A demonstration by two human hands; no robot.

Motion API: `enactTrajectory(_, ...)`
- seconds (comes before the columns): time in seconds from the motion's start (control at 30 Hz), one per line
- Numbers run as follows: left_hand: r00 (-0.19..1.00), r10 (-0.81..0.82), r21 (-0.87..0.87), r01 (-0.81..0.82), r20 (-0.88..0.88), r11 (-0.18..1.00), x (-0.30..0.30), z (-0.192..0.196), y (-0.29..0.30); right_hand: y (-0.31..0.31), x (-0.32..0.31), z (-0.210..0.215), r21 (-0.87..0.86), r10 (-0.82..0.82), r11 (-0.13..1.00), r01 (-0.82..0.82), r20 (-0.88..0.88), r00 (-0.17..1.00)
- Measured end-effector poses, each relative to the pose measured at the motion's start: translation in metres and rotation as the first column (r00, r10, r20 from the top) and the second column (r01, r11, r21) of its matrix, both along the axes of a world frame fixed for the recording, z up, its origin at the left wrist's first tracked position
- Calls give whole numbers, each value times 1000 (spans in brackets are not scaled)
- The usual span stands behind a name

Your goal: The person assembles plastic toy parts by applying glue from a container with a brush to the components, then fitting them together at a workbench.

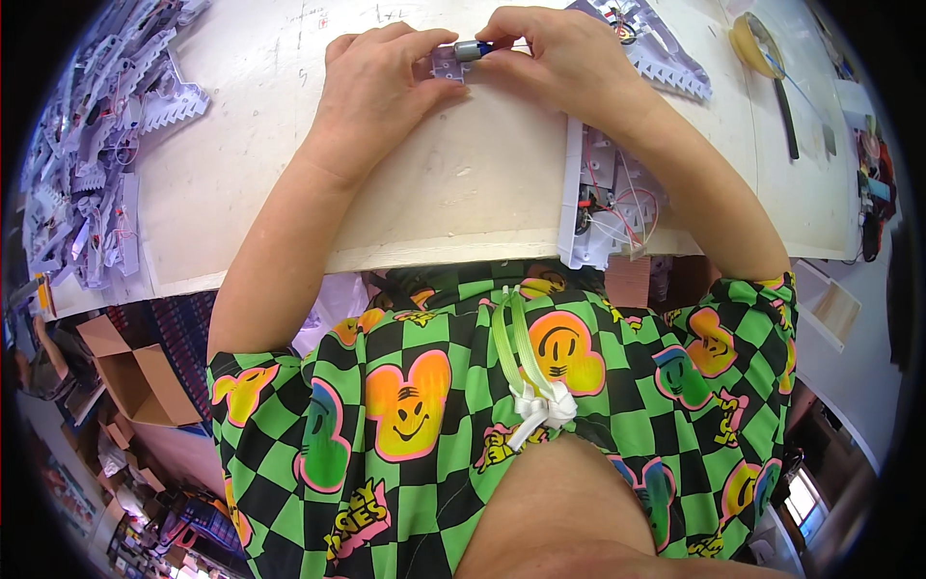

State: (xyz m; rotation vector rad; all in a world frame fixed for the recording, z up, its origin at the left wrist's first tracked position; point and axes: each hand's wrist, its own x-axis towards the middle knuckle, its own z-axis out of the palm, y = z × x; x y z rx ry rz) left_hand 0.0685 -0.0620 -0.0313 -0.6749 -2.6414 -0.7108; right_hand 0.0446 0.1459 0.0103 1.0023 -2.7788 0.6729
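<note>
At the far middle of the white table [453,193], my two hands meet over small parts. My left hand [376,87] pinches a small pale grey plastic piece [448,68] between thumb and fingers. Between the fingertips of my right hand [564,58] is a small silver motor [468,51] with a dark blue end. The motor lies over the upper edge of the plastic piece; whether it is seated in it I cannot tell. A thin light wire shows near the right fingers.
A pale plastic housing with red and white wires [598,207] lies under my right forearm. Another toothed housing [666,53] sits beyond it. Many similar parts form a pile [87,174] at left. A tape roll [748,46] and black stick [786,121] lie right.
</note>
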Motion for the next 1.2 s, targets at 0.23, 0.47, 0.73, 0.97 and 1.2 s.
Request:
enactTrajectory(0.23,999,31,-20,-30,27,999,4,-3,4,3,-4,-9,20,-6,1000,6,15,1000)
enactTrajectory(0.47,995,5,-181,-24,-103,983,7,-3,5,16,-12,-7,49,66,997,-59,-144,987)
enactTrajectory(0.73,996,-4,-225,-17,-93,974,1,-11,12,73,-11,13,-189,-112,974,122,65,992)
enactTrajectory(0.97,994,12,-137,-26,-105,990,1,-1,0,151,-39,15,-453,-408,797,399,81,909)
enactTrajectory(1.2,981,-155,-249,122,-116,961,-95,48,39,184,-74,-23,-567,-493,661,492,166,854)
